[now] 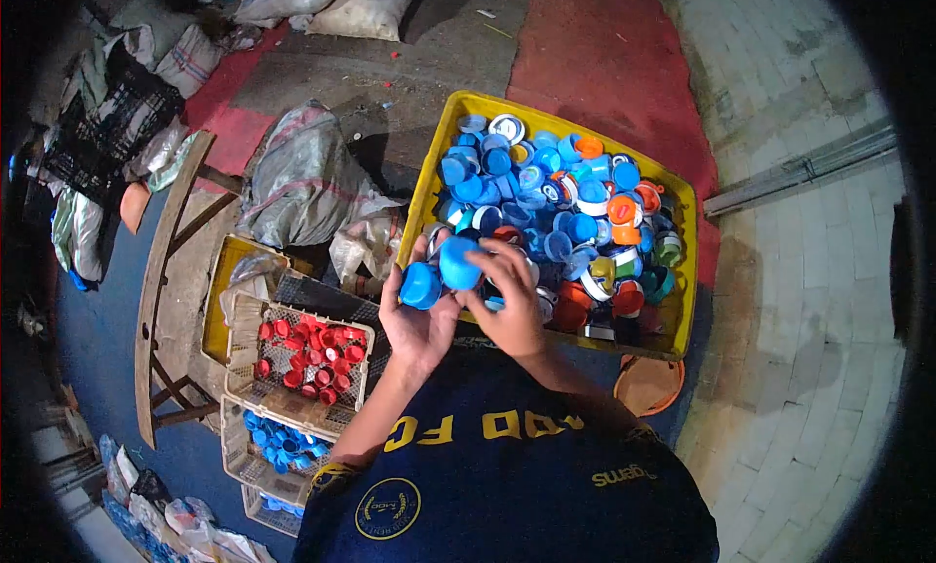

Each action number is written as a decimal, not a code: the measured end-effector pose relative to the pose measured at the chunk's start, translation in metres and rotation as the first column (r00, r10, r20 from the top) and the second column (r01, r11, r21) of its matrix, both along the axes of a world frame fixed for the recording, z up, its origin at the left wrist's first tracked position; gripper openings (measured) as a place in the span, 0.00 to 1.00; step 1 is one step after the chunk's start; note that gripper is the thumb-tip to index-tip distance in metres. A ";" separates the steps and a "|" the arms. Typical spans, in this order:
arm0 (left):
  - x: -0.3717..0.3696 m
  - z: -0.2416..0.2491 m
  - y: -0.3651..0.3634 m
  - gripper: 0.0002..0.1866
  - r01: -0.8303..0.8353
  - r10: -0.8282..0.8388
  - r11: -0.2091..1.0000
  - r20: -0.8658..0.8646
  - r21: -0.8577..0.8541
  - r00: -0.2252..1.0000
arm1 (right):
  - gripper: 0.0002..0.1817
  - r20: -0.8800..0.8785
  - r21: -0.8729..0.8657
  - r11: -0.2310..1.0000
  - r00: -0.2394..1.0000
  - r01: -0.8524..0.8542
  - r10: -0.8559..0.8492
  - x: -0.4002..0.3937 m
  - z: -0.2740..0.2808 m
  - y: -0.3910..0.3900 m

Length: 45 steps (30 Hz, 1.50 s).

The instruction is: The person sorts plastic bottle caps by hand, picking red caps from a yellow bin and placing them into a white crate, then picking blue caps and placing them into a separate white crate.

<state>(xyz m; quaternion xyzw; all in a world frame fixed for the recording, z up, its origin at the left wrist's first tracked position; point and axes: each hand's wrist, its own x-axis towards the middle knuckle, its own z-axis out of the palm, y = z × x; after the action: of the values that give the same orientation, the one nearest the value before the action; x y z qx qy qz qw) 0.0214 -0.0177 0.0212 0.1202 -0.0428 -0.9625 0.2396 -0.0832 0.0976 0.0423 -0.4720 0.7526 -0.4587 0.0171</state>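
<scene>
Two bare hands are shown over the near left edge of a large yellow rectangular plastic crate (426, 183), in which a mixed heap of plastic caps (531, 207) is contained, mostly blue, with orange, white, green and red among them. In the left hand (419, 324), turned palm upward, a bright blue round plastic cap (421, 286) is held; its grip is closed about the cap, between thumb and fingers. By the right hand (509, 305), a second blue cap with a rounded form (457, 263) is gripped just beside the first; whether the two are touching cannot be told.

To the left of the hands, small red plastic caps (317, 358) are contained in a cream perforated plastic basket (242, 344). Below it in the view, blue plastic pieces (283, 441) are held in a second cream basket (234, 438). Farther left, a wooden frame (148, 319) is seen. Beyond the baskets, a translucent woven sack with pale red stripes (302, 178) is placed near the crate. Near the crate's lower right corner, an orange-rimmed round container (648, 383) is partly hidden by the person's clothing.
</scene>
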 end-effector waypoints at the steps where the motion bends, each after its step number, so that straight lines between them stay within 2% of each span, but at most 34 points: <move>1: -0.001 0.007 0.000 0.30 -0.006 0.006 1.000 -0.001 0.004 1.000 | 0.29 0.121 -0.054 0.998 0.992 -0.031 0.037 0.007 -0.006 0.001; 2: -0.001 0.010 0.001 0.31 -0.014 0.014 1.000 0.000 0.009 1.000 | 0.29 0.210 -0.042 0.997 0.975 -0.062 0.070 0.011 -0.009 0.006; 5: 0.002 0.011 0.003 0.33 0.014 -0.013 1.000 -0.021 0.022 1.000 | 0.30 0.048 -0.005 0.985 0.984 -0.170 0.170 0.005 0.003 0.012; 8: 0.005 0.006 0.001 0.32 0.021 -0.020 1.000 -0.011 0.014 1.000 | 0.30 -0.008 -0.033 0.972 0.973 -0.233 0.233 -0.002 0.008 0.018; 9: 0.007 0.006 0.001 0.31 0.024 -0.023 1.000 -0.024 0.011 0.999 | 0.29 0.042 -0.081 0.966 0.968 -0.244 0.248 -0.004 0.009 0.020; 10: 0.008 0.008 0.001 0.31 0.025 -0.025 1.000 -0.035 0.008 0.999 | 0.26 0.117 -0.081 0.973 0.967 -0.218 0.226 -0.005 0.012 0.024; 12: 0.011 0.014 0.002 0.29 0.023 -0.023 1.000 -0.048 0.002 0.999 | 0.22 0.050 -0.106 0.986 0.990 -0.126 0.132 -0.021 0.010 0.028; 14: 0.015 0.015 0.001 0.29 0.030 -0.030 1.000 -0.008 0.009 1.000 | 0.15 0.146 -0.058 0.998 0.989 0.022 -0.014 -0.038 0.017 0.025; 16: 0.021 0.012 0.001 0.30 0.020 -0.020 1.000 0.036 -0.004 0.999 | 0.14 0.138 0.078 0.990 0.982 0.115 -0.125 -0.070 0.004 0.029; 18: 0.025 0.012 0.001 0.30 0.018 -0.018 1.000 0.034 -0.004 0.999 | 0.15 -0.025 0.250 0.947 0.979 0.203 -0.204 -0.101 -0.013 0.044; 19: 0.026 0.009 0.001 0.30 0.016 -0.016 1.000 0.039 -0.012 0.999 | 0.16 -0.173 0.375 0.894 0.966 0.246 -0.194 -0.117 -0.016 0.053; 20: 0.027 0.009 0.001 0.30 0.015 -0.015 1.000 0.042 -0.013 0.999 | 0.16 -0.055 0.355 0.897 0.963 0.265 -0.263 -0.127 -0.019 0.058; 22: 0.028 0.010 0.001 0.30 0.011 -0.010 1.000 0.046 -0.017 0.999 | 0.16 -0.036 0.319 0.892 0.944 0.321 -0.327 -0.145 -0.022 0.064; 25: 0.028 0.012 0.001 0.29 0.008 -0.008 1.000 0.069 -0.005 0.998 | 0.17 -0.077 0.345 0.897 0.960 0.278 -0.268 -0.158 -0.028 0.065; 28: 0.027 0.010 0.001 0.29 0.015 -0.016 1.000 0.063 0.017 0.998 | 0.17 -0.057 0.372 0.920 0.992 0.125 -0.112 -0.152 -0.042 0.043; 29: 0.025 0.010 0.001 0.28 0.021 -0.021 1.000 0.059 0.010 0.998 | 0.18 0.007 0.346 0.936 0.998 0.063 -0.069 -0.146 -0.045 0.031; 32: 0.022 0.011 0.001 0.28 0.040 -0.040 0.999 0.062 0.005 0.997 | 0.20 -0.040 0.316 0.948 0.998 -0.036 0.051 -0.136 -0.067 0.001; 35: 0.021 0.013 0.003 0.28 0.051 -0.052 0.999 0.071 0.010 0.996 | 0.22 0.025 0.444 0.896 1.000 -0.008 -0.003 -0.132 -0.076 -0.021; 38: 0.021 0.015 0.004 0.29 0.065 -0.064 0.998 0.077 -0.007 0.995 | 0.26 0.066 0.387 0.919 0.996 -0.082 0.061 -0.139 -0.090 -0.029; 39: 0.022 0.016 0.004 0.29 0.067 -0.066 0.998 0.089 -0.009 0.994 | 0.29 0.070 0.436 0.894 0.994 -0.102 0.079 -0.139 -0.088 -0.031; 42: 0.025 0.014 0.003 0.29 0.059 -0.059 0.998 0.109 -0.001 0.992 | 0.28 0.081 0.490 0.860 0.990 -0.141 0.117 -0.138 -0.074 -0.026; 45: 0.027 0.009 0.001 0.30 0.045 -0.045 0.999 0.106 0.001 0.993 | 0.17 0.066 0.409 0.906 0.994 -0.110 0.091 -0.140 -0.066 -0.020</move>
<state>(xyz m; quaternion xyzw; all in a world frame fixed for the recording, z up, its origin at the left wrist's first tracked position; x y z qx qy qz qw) 0.0488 -0.0172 0.0299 0.1701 -0.0589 -0.9598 0.2154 -0.2228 0.0773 -0.0239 -0.4853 0.8065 -0.2989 0.1570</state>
